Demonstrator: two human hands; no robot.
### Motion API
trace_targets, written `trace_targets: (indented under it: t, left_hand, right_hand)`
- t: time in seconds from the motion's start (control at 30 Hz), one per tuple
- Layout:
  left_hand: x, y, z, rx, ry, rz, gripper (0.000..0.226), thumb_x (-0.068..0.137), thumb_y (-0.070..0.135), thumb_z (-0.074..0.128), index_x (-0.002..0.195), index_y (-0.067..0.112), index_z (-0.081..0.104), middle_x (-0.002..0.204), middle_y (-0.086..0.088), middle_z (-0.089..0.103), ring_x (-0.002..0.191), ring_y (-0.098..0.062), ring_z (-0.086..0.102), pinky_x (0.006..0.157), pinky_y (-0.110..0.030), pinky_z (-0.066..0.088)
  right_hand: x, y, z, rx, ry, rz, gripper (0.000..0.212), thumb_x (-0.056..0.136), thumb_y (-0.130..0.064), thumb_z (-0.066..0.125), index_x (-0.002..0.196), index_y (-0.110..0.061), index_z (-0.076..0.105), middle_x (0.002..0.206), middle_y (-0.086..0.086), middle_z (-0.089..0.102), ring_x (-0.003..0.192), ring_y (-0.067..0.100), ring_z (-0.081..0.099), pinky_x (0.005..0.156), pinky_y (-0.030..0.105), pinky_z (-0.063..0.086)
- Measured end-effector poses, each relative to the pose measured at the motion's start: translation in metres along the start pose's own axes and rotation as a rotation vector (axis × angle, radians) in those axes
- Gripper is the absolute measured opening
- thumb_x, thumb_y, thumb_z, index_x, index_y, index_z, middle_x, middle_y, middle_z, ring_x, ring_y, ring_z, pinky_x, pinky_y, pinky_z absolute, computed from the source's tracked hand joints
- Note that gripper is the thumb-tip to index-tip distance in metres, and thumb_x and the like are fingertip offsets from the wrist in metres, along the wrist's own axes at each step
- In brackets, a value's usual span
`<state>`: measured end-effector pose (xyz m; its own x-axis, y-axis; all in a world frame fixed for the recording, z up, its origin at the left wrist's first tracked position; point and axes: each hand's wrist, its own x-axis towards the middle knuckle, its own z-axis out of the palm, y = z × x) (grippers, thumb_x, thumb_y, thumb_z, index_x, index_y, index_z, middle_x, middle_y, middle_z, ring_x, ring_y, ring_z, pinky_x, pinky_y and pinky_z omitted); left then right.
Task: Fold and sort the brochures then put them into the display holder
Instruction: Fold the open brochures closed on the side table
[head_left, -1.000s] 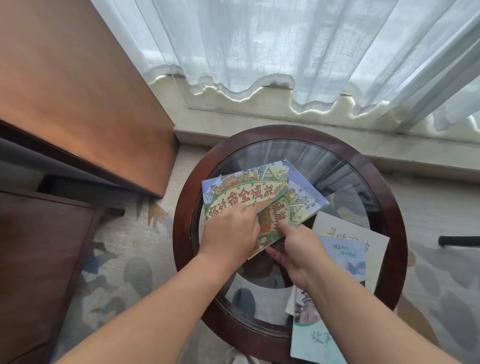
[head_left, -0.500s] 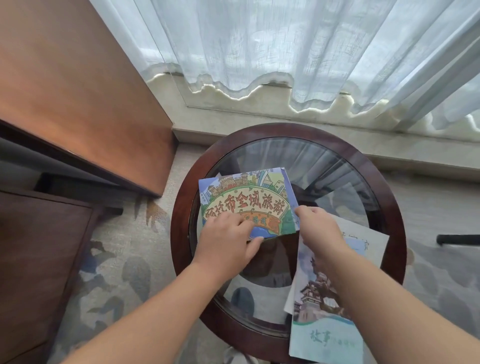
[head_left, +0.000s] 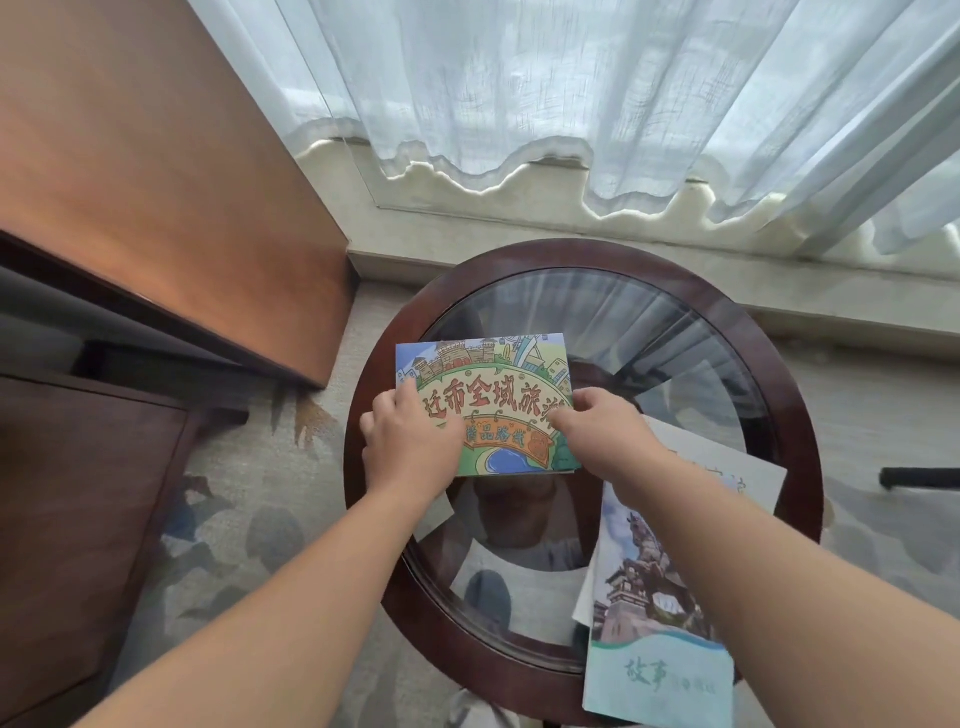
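A colourful cartoon brochure (head_left: 498, 384) with red Chinese lettering lies folded flat on the round glass table (head_left: 675, 332). My left hand (head_left: 410, 447) presses on its left side, fingers down on the paper. My right hand (head_left: 592, 431) presses on its right edge. Further right, a teal brochure (head_left: 649, 649) with a photo of a statue and pavilion hangs over the table's front rim. A pale white brochure (head_left: 727, 467) lies under it, partly hidden by my right forearm. No display holder is in view.
A dark wooden rim (head_left: 795, 415) rings the glass. A brown wooden desk (head_left: 156, 182) stands to the left with a cabinet below. White sheer curtains (head_left: 571, 93) hang behind over a stone sill. Patterned carpet (head_left: 249, 509) covers the floor. A black bar (head_left: 919, 477) shows at far right.
The cartoon brochure went from spread, fanned panels to one closed flat rectangle. Both hands moved onto its two sides, and the teal brochure came into view as my right arm shifted.
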<state>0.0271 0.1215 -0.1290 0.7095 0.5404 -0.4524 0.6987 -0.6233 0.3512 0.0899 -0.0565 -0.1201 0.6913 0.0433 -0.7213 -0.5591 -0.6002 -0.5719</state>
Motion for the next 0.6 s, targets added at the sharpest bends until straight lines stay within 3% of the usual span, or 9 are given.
trace_targets:
  t: [0.1,0.2,0.37,0.47,0.53,0.6]
  left_hand:
    - [-0.001,-0.002,0.002,0.006,0.005,0.015,0.067,0.088,0.044,0.053,0.146,0.021,0.031,0.135,-0.008,0.042,0.122,-0.027,0.035,0.097,-0.042,0.039]
    - [-0.001,-0.005,0.003,0.020,0.005,0.040,0.073,0.086,0.045,0.058,0.148,0.023,0.027,0.132,-0.008,0.041,0.120,-0.026,0.036,0.094,-0.040,0.041]
    - [-0.008,-0.009,0.008,0.185,0.029,0.154,0.083,0.083,0.052,0.066,0.148,0.026,0.022,0.125,-0.010,0.038,0.113,-0.026,0.039,0.092,-0.038,0.046]
    - [-0.006,-0.009,0.009,0.321,0.064,0.222,0.084,0.081,0.055,0.065,0.148,0.026,0.022,0.142,-0.013,0.031,0.128,-0.029,0.033,0.103,-0.043,0.037]
    - [-0.003,-0.006,0.012,0.358,0.074,0.343,0.083,0.082,0.050,0.064,0.149,0.027,0.022,0.156,-0.014,0.018,0.142,-0.032,0.017,0.114,-0.047,0.023]
    - [0.000,0.001,0.019,0.368,0.065,0.496,0.080,0.085,0.048,0.059,0.152,0.026,0.020,0.161,-0.012,0.011,0.148,-0.030,0.005,0.119,-0.047,0.009]
  right_hand:
    - [0.004,-0.001,-0.001,-0.009,0.023,0.012,0.008,0.091,-0.031,0.060,0.095,-0.024,0.059,0.083,-0.013,0.064,0.073,0.006,0.065,0.061,0.030,0.054]
    - [0.007,-0.001,-0.003,-0.010,0.046,0.017,0.009,0.091,-0.030,0.062,0.090,-0.026,0.055,0.086,-0.010,0.066,0.077,0.010,0.067,0.073,0.040,0.060]
    - [0.008,0.001,-0.006,-0.145,0.063,-0.001,0.017,0.089,-0.023,0.064,0.105,-0.020,0.059,0.100,-0.002,0.069,0.085,0.015,0.067,0.073,0.041,0.060]
    - [0.008,0.002,-0.007,-0.394,0.125,-0.139,0.047,0.085,-0.023,0.066,0.129,-0.021,0.048,0.115,0.001,0.062,0.096,0.020,0.061,0.070,0.034,0.054]
    - [0.008,0.003,-0.005,-0.622,0.173,-0.345,0.073,0.081,-0.026,0.070,0.143,-0.024,0.033,0.135,0.006,0.046,0.119,0.026,0.049,0.091,0.038,0.047]
    - [0.009,0.000,-0.001,-0.874,0.129,-0.527,0.095,0.077,-0.035,0.075,0.152,-0.026,0.016,0.157,0.007,0.021,0.143,0.028,0.022,0.113,0.041,0.031]
